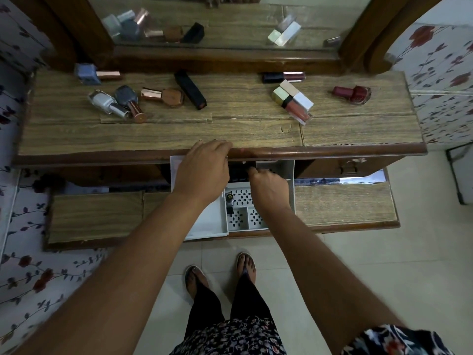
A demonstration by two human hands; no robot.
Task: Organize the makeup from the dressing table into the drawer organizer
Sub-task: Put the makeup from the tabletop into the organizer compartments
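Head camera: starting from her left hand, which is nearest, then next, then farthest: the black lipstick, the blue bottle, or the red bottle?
From the left hand:
1. Black lipstick, straight behind the hand, mid-table.
2. Blue bottle, back left corner.
3. Red bottle, far right.

No legible text, brand, number or sign appears anywhere. The small bottle [229, 196] in the drawer organizer [245, 221] carries a pale mark on its dark cap — too small and blurred to read.
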